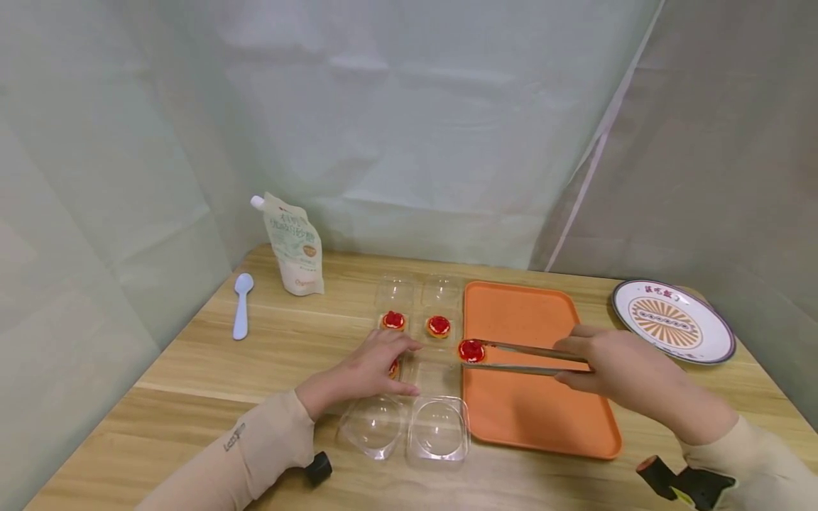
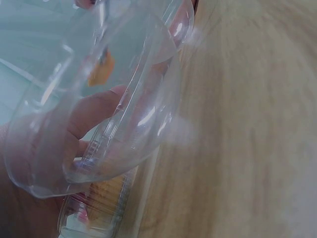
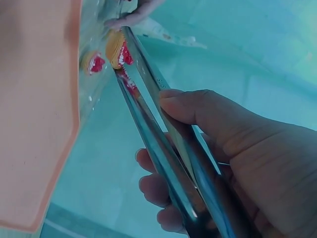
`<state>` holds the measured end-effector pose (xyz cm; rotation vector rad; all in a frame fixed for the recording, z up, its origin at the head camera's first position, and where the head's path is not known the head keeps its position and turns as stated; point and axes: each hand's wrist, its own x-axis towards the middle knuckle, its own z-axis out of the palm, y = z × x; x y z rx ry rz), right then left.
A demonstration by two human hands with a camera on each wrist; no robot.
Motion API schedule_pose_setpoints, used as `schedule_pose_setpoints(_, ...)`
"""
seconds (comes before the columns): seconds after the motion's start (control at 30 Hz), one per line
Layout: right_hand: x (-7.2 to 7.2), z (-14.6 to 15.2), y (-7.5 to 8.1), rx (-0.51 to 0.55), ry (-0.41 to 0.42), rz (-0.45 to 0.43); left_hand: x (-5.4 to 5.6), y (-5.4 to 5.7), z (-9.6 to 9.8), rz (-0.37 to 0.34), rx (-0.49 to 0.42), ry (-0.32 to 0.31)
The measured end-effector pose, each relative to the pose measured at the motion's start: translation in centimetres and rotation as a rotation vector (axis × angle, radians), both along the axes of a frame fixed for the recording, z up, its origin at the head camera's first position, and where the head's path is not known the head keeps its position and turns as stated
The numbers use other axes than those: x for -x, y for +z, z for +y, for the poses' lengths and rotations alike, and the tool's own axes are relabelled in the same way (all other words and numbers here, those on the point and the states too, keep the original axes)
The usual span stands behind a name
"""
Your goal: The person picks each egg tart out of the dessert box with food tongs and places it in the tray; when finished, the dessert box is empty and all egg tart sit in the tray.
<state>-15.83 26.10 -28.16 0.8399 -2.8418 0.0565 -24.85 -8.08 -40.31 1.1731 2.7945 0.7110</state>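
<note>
My right hand (image 1: 629,376) grips metal tongs (image 1: 520,368), their tips around a small tart (image 1: 472,350) with red topping. The tongs hold this tart above the left edge of the orange tray (image 1: 530,419), beside the clear plastic containers (image 1: 439,429). In the right wrist view, thumb and fingers close around the tongs' arms (image 3: 151,131). My left hand (image 1: 366,365) rests on the left part of the containers, thumb and forefinger spread apart. Beneath it, another tart (image 1: 393,369) is partly hidden. Two more tarts, one left (image 1: 393,320) and one right (image 1: 439,326), sit in compartments farther back.
A pouch (image 1: 295,248) with a white cap stands at the back left, near a light blue spoon (image 1: 241,312). At the right lies a patterned plate (image 1: 706,330). Transparent lid sections of the containers extend toward the table's front. Pale cloth (image 1: 396,142) hangs behind the table.
</note>
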Motion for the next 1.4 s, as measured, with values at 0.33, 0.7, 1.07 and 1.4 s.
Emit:
schedule_pose_setpoints(0.33,-0.8,2.5,-0.3,0.004,-0.1,-0.021,0.0,0.0,-0.1,-0.004,0.004,0.001)
schedule_pose_setpoints(0.7,-1.7,5.3,-1.8,0.003,-0.103,0.012,-0.1,0.1,0.1,-0.011,0.009,0.003)
schedule_pose_setpoints(1.07,-2.7,7.3,-3.4,-0.024,-0.188,-0.047,0.0,0.0,-0.1,-0.002,0.004,0.001)
schedule_pose_setpoints(1.4,-3.0,8.4,-4.8,0.001,-0.2,-0.033,0.0,-0.1,0.0,0.002,0.007,0.003)
